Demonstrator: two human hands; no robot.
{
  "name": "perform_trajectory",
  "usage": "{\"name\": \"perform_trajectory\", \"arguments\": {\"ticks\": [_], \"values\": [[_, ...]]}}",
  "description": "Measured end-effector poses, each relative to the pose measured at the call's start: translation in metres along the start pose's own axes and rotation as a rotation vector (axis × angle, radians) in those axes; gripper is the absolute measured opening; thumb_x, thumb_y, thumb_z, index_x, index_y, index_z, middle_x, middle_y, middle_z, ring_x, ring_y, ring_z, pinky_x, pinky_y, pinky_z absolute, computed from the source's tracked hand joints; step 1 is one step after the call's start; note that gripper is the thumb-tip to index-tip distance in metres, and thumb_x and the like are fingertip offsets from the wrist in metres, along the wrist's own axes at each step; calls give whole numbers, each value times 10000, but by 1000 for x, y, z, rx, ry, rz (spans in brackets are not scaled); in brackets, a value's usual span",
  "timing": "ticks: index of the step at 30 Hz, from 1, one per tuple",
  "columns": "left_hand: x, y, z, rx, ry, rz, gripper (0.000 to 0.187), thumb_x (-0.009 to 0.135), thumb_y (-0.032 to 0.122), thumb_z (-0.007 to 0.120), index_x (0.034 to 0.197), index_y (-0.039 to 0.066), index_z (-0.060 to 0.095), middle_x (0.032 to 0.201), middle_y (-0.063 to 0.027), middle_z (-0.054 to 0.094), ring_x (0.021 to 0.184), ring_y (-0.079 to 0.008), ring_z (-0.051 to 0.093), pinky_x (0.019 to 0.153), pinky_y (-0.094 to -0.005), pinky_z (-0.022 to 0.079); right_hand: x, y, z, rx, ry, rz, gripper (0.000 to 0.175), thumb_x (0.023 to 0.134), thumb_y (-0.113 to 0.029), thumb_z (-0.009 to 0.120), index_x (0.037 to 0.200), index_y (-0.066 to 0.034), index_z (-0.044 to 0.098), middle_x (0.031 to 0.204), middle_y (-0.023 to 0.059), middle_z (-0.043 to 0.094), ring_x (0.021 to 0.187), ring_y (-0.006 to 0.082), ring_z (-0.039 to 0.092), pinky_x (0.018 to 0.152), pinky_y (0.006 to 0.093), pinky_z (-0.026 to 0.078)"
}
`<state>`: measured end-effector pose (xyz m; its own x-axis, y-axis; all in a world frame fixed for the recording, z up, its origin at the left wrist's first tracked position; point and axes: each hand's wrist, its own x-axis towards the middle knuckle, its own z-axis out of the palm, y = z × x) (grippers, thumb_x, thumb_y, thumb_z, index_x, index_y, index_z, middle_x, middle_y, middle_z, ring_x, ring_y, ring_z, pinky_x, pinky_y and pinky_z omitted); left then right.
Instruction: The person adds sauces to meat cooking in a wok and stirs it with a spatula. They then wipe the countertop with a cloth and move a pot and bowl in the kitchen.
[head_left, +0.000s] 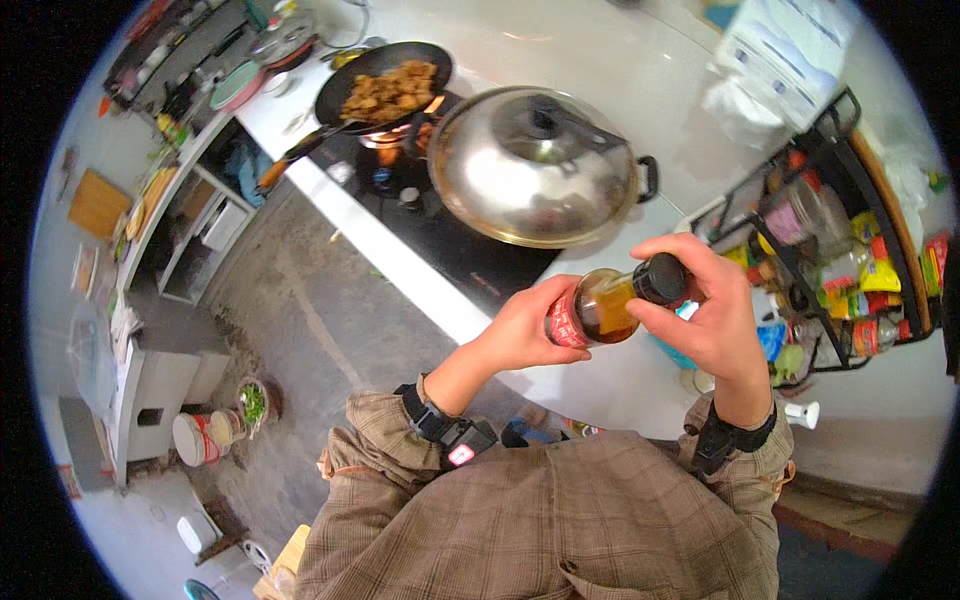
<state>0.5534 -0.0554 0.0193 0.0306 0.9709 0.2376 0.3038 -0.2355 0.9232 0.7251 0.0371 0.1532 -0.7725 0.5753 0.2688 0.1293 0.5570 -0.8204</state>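
Observation:
My left hand (529, 326) holds the body of a glass bottle (600, 307) with a red label and dark amber liquid inside. The fingers of my right hand (701, 307) grip its black cap (661, 279), which sits at the bottle's neck. The bottle is tilted, over the near edge of the white counter. Beyond it, a large steel wok lid (532, 176) with a black knob covers a pan on the black stove (487, 262). To the left of that, a dark wok (442, 67) holds browned chunks of food over a lit burner, its wooden handle pointing to the near left.
A black metal rack (810, 292) with bottles, jars and packets stands on the right. Behind it is a white tissue pack (787, 60). The white counter edge (390, 259) runs diagonally. A pink and green basin (236, 86) stands far left; tubs (199, 439) sit on the floor.

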Motion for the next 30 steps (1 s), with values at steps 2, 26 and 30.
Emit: {"name": "perform_trajectory", "arguments": {"ticks": [2,26,30], "values": [[-25,-3,-37,21,60,-12,740,563,206,833,1194,40,484,1076,-119,587,991,-283,586,852,-347,465,21,-19,34,-76,-3,-31,374,687,-88,754,1024,-38,600,795,15,576,555,52,476,481,201,393],[-171,-81,-344,233,364,-100,643,572,232,815,1130,84,531,1055,-119,598,952,-303,600,800,-359,492,229,-142,321,-572,-7,69,193,834,-172,611,755,-6,552,528,62,449,452,93,362,429,266,293],[-158,-88,-362,155,286,-111,644,579,227,818,1133,74,526,1041,-122,603,947,-292,606,795,-354,492,244,-137,322,-480,-27,21,183,805,-184,653,871,-25,590,569,55,474,451,100,367,429,272,300]]}}
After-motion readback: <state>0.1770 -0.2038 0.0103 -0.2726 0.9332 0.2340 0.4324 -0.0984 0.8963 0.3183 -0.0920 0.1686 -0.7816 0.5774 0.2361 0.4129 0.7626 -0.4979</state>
